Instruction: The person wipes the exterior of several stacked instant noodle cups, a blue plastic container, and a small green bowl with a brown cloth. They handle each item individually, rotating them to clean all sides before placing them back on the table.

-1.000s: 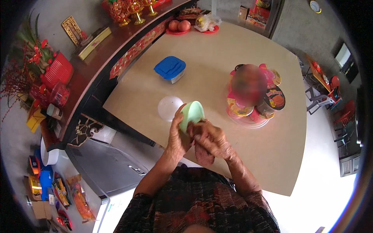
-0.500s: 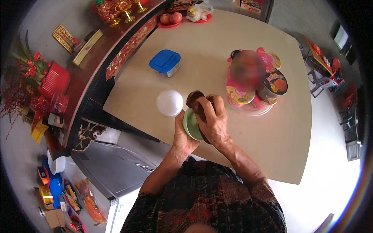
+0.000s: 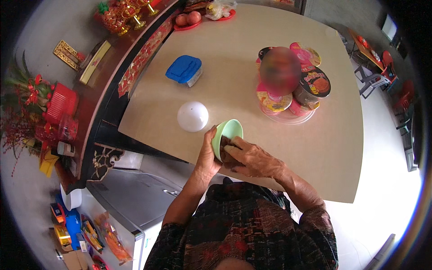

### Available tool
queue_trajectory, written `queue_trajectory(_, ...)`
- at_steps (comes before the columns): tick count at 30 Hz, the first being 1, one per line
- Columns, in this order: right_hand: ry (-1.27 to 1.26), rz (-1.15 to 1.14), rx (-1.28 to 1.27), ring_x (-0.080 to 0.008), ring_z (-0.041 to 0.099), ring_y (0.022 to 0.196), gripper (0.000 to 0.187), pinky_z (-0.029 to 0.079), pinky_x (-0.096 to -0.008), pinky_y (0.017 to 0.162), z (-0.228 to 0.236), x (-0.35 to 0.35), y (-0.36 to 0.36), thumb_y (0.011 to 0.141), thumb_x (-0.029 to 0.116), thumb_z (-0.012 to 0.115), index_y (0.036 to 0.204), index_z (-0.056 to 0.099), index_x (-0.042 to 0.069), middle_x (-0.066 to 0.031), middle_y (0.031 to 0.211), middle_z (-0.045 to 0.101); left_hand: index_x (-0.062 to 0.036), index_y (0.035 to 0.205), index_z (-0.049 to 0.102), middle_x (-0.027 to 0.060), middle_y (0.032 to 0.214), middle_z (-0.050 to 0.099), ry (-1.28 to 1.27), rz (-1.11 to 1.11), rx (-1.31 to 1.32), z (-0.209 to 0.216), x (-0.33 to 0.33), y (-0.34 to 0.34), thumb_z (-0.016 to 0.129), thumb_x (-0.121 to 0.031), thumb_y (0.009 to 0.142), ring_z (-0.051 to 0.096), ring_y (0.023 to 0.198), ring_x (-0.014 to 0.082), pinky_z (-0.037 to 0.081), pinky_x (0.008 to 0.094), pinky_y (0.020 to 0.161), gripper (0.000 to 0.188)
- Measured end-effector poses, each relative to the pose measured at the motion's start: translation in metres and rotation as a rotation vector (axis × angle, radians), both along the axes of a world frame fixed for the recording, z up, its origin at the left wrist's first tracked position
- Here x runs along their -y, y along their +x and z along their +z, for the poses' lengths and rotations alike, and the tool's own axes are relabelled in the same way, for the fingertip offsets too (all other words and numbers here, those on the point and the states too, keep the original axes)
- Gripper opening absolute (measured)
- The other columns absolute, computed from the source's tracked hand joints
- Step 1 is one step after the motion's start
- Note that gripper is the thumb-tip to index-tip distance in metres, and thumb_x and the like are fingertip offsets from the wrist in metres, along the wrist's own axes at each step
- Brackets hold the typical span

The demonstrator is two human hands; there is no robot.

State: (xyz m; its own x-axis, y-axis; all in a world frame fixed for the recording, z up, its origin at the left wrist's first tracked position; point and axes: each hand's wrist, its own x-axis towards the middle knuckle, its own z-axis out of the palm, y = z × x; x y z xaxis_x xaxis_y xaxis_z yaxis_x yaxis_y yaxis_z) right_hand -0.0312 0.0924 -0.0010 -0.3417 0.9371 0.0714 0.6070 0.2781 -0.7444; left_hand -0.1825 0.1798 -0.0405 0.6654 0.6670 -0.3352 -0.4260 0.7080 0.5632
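Note:
My left hand (image 3: 207,156) grips a light green bowl (image 3: 233,128) near the table's front edge, thumb along its outer side. The bowl is tilted, its mouth toward my right. In my right hand (image 3: 254,159) is a bunched brown cloth (image 3: 228,158), pressed at the lower part of the bowl's mouth; the fingers curl over it. Part of the cloth is hidden behind those fingers. Just beyond the bowl, to the left, a smooth white dome-shaped thing (image 3: 192,116) rests on the table.
A clear container with a blue lid (image 3: 183,69) stands farther back on the table (image 3: 234,67). Several instant noodle cups (image 3: 314,85) are piled on a plate (image 3: 292,119) at the right. Red plates with fruit (image 3: 187,19) lie at the far edge. A dark cabinet (image 3: 105,117) borders the left.
My right hand and the cloth have moved down from the bowl's far rim to its near side. The bowl has turned, showing more of its inside at the far end. The view has shifted slightly.

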Motion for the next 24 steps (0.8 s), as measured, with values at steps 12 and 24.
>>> queue_trajectory(12,0.676,-0.587,0.298,-0.0267,0.061,0.091,0.036,0.055,-0.0323,0.066,0.017,-0.024,-0.036,0.072,0.015,0.064,0.106,0.060,0.004,-0.0108,0.104,0.055,-0.0113,0.132,0.046,0.0064,0.131,0.050,0.126,0.139,0.114,0.040,0.020,0.004,0.044,-0.056,0.089,0.048,0.121,0.0223,0.042,0.0401,0.100,0.062)
queue_trajectory(24,0.239,0.043,-0.193,-0.0302,0.059,0.084,0.035,0.049,-0.0390,0.072,0.034,-0.013,-0.003,0.068,0.013,0.070,0.101,0.061,0.006,-0.0105,0.097,0.055,-0.0080,0.127,0.049,0.0093,0.122,0.056,0.121,0.010,0.135,0.036,0.014,-0.018,0.049,-0.053,0.088,0.055,0.112,0.0245,0.047,0.0409,0.095,0.059)
